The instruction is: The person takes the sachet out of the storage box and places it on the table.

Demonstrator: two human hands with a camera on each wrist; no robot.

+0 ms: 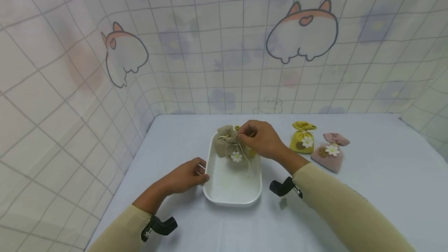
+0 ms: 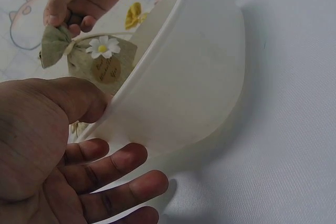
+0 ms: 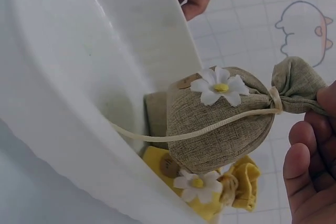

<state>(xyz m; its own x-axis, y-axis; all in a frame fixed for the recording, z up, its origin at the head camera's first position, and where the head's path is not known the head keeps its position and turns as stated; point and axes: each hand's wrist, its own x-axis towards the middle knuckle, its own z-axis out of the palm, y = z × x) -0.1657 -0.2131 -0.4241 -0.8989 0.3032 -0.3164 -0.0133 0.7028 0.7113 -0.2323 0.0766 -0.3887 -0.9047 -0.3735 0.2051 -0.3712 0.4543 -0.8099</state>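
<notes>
My right hand pinches the gathered neck of a grey-green linen sachet with a white daisy and a loose cream cord. That sachet hangs tilted at the far end of a deep white plastic tray. Behind it in the tray are another grey-green sachet and a yellow sachet, both partly covered. At the tray's left side, my left hand holds the rim, thumb on the edge and fingers spread along the outer wall.
Right of the tray, a yellow sachet and a pink sachet lie on the white tablecloth, each with a daisy. A tiled-pattern curtain with cartoon animals stands behind and at the left.
</notes>
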